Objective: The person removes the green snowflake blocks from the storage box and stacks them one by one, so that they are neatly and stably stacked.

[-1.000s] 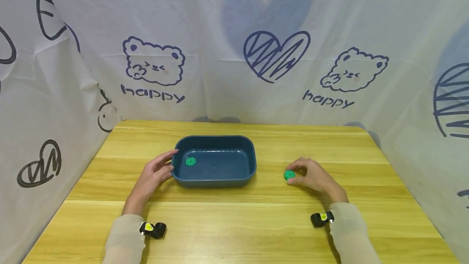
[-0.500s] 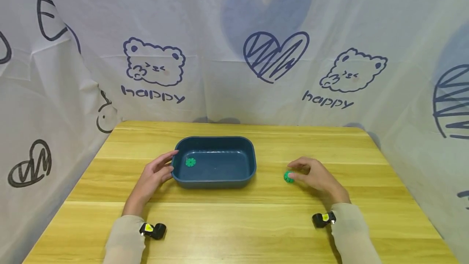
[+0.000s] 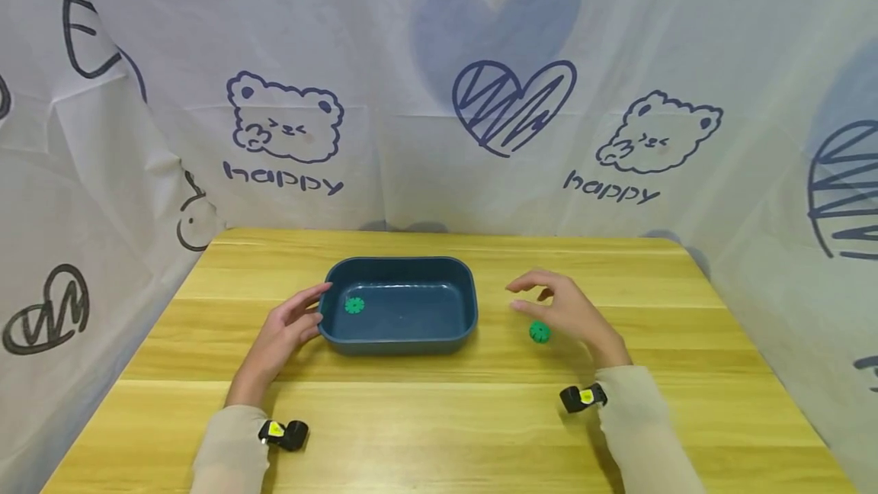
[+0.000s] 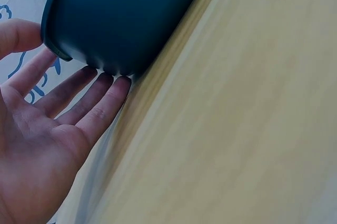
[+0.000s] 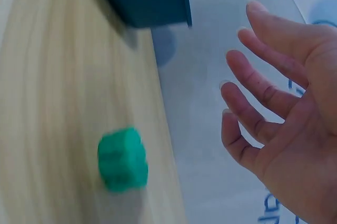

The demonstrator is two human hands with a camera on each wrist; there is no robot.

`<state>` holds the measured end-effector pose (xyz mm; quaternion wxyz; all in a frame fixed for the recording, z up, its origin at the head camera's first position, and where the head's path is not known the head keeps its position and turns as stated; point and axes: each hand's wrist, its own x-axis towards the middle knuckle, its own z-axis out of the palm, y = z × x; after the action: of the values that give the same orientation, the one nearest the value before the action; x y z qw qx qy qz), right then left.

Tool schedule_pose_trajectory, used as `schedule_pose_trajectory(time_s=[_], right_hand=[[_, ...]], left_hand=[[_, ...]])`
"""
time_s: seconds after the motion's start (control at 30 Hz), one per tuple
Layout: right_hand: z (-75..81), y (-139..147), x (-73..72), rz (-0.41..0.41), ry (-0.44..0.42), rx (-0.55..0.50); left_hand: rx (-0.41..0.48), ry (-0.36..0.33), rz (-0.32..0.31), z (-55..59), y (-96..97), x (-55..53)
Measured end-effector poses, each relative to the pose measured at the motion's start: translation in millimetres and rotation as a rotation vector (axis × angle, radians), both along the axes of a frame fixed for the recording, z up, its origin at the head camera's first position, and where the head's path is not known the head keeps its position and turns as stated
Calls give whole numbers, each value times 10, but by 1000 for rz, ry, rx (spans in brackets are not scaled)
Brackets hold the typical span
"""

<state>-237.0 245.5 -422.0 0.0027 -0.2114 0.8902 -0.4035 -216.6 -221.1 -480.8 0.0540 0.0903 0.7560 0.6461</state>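
A dark blue rectangular basin stands on the table, with one flat green notched disc lying inside near its left end. My left hand touches the basin's left side; in the left wrist view the fairly straight fingertips press against the outer wall and the thumb meets the rim. Right of the basin, a green notched piece sits on the wood, thick like a stack of discs in the right wrist view. My right hand hovers above and beyond it, fingers loosely spread, holding nothing.
The wooden table reaches back to a white cloth printed with bears and hearts, which also hangs at both sides. A small black camera is strapped to the left wrist and another black camera to the right.
My right hand has let go of the green piece, which stays on the table, and has moved up and left toward the basin. The left hand keeps its place at the basin.
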Motion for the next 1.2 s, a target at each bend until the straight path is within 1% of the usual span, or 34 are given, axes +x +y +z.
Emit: schedule_pose_trajectory(time_s=[0.17,0.37,0.5,0.67,0.8,0.93,1.2], right_hand=[[46,-275,-117,41,6,-18],[49,-650,-219,100,-26,-33],[35,-917,-247,160,-34,-16],[-15,-1196,-287,214,-2,45],[-52,-1395,-299,231,-9,78],[-101,-1574,-317,248,-19,79],[-211,-1855,-416,234,-33,91]], left_hand=[[-3,-2,-3,10,-1,7],[-14,-8,-2,14,7,22],[-10,-3,0,20,6,35],[-5,8,0,33,10,35],[-9,6,-1,32,13,38],[-5,5,-2,31,16,38],[-14,11,-8,42,12,30]])
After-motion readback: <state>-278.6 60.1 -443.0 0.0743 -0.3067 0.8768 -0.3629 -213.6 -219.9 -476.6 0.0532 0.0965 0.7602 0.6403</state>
